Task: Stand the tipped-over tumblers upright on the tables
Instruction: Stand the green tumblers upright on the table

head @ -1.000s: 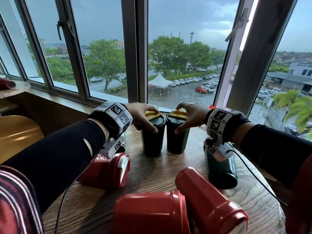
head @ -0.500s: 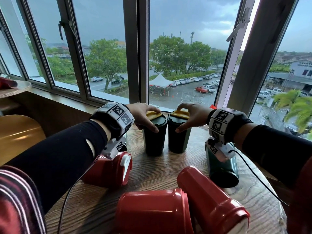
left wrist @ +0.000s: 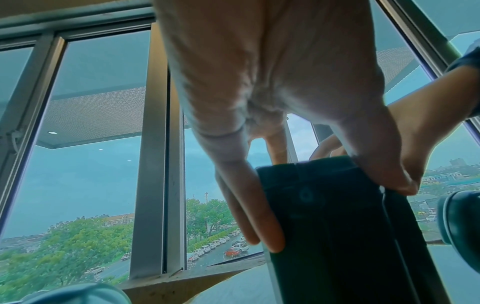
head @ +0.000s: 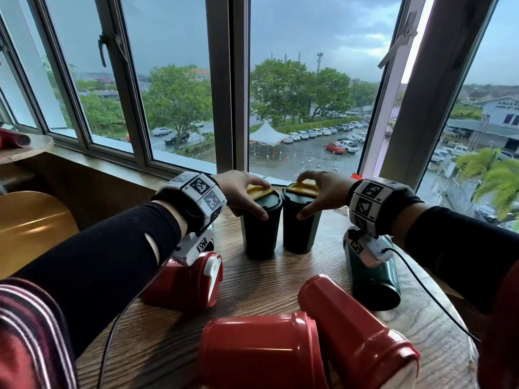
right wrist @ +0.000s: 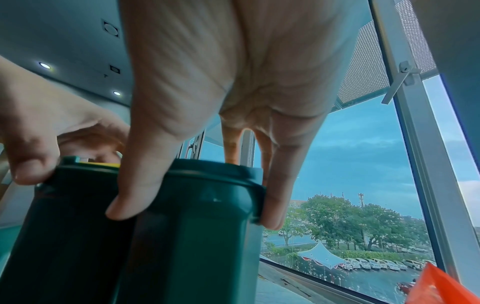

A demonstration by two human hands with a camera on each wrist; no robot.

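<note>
Two dark green tumblers with yellow lid tabs stand upright side by side at the far edge of the wooden table [head: 269, 287]. My left hand [head: 243, 197] grips the lid of the left tumbler [head: 259, 231] from above; its fingers [left wrist: 257, 222] and thumb clamp the dark body [left wrist: 337, 236]. My right hand [head: 318, 192] grips the lid of the right tumbler [head: 299, 228], fingers [right wrist: 140, 185] curled over the rim [right wrist: 207, 172]. Three red tumblers lie tipped over: one at the left [head: 188, 279], two near me [head: 261, 352] [head: 356, 332]. A green tumbler [head: 373, 279] lies on its side at the right.
Windows and a sill run close behind the upright tumblers. A yellow chair back [head: 31, 226] stands at the left, with another round table [head: 25, 148] beyond it. Cables hang from both wrist cameras over the table.
Both hands stay on the lids of the two upright green tumblers. The view has shifted only slightly; nothing else has visibly moved.
</note>
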